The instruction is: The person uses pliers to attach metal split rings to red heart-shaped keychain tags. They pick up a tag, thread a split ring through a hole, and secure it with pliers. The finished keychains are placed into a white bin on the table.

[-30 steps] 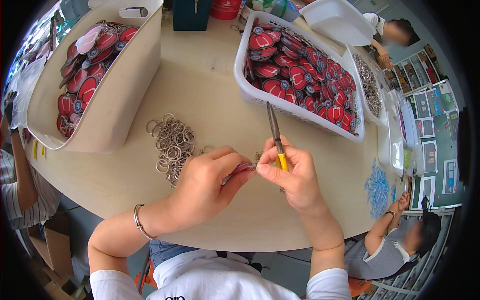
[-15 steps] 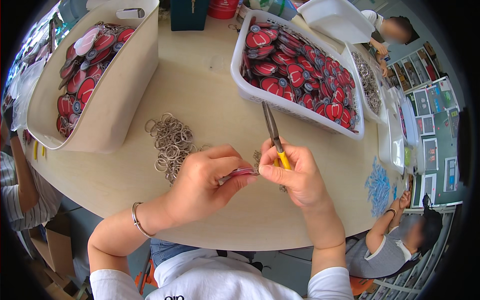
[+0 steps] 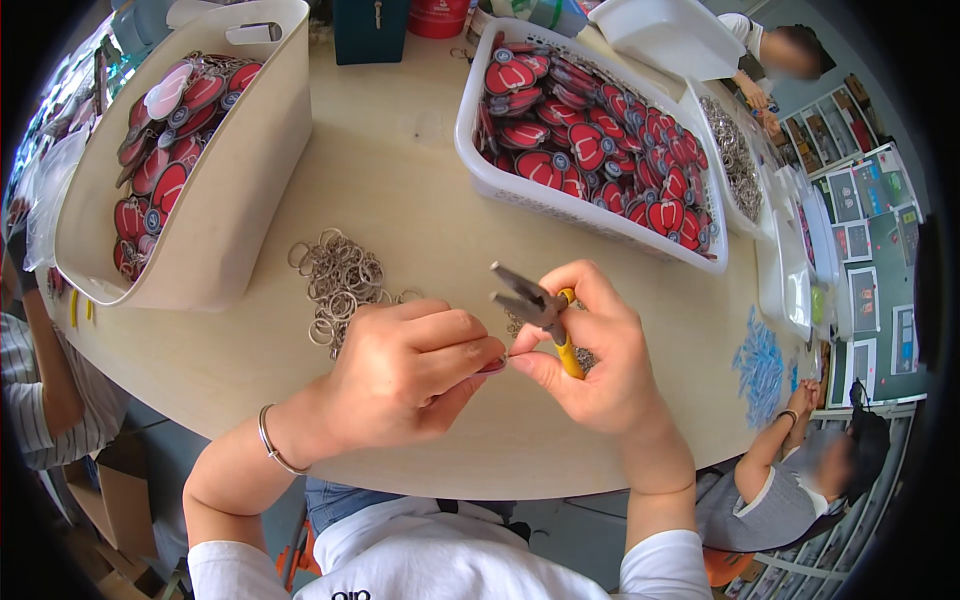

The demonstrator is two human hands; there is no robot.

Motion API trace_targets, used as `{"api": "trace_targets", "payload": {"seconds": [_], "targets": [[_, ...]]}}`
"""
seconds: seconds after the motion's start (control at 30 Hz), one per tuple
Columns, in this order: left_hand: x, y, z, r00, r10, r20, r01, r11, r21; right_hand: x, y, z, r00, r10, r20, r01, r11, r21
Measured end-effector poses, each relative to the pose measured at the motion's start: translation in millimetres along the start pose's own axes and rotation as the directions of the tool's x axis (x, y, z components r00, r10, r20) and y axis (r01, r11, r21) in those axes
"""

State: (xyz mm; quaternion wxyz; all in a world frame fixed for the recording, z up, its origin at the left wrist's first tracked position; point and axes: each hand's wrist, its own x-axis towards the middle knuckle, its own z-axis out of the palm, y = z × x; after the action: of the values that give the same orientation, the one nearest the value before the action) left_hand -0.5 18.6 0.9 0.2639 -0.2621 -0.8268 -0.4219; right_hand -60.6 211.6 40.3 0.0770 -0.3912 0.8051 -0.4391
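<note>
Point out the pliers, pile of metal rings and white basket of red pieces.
Pliers (image 3: 541,311): head view, dark metal pivot.
Pile of metal rings (image 3: 341,284): head view, its middle.
White basket (image 3: 582,214): head view, near side wall.

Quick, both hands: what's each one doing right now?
Left hand: closed on a red tag, mostly hidden by the fingers.
Right hand: holding pliers, their jaws apart.

The pale table (image 3: 560,460) bears metal rings (image 3: 340,282), a cream bin (image 3: 240,190) and a white basket (image 3: 480,165).
</note>
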Motion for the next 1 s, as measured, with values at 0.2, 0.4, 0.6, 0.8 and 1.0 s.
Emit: {"api": "trace_targets", "payload": {"seconds": [0.2,0.4,0.6,0.8,1.0], "targets": [[-6.0,-2.4,7.8,0.981,0.183,-0.072,-0.153,0.941,0.302,-3.2,-3.0,4.3,0.996,-0.005,-0.088,0.002,1.0,-0.03],[-5.8,2.6,7.8,0.978,0.151,-0.145,-0.105,0.953,0.284,-9.0,-4.3,19.0,0.971,-0.021,-0.239,0.025,1.0,0.012],[0.3,1.5,-10.3,0.987,-0.049,-0.154,0.056,0.997,0.043,-4.8,4.2,22.1,0.969,0.026,-0.244,-0.006,0.997,0.082],[8.7,-9.0,-29.2,0.92,-0.103,-0.378,0.134,0.989,0.055,-0.9,26.2,36.0,0.991,0.122,0.061,-0.105,0.967,-0.232],[6.9,-9.1,-26.7,0.923,-0.082,-0.375,0.116,0.991,0.069,2.8,29.2,46.7,0.989,0.074,0.128,-0.027,0.941,-0.337]]}}
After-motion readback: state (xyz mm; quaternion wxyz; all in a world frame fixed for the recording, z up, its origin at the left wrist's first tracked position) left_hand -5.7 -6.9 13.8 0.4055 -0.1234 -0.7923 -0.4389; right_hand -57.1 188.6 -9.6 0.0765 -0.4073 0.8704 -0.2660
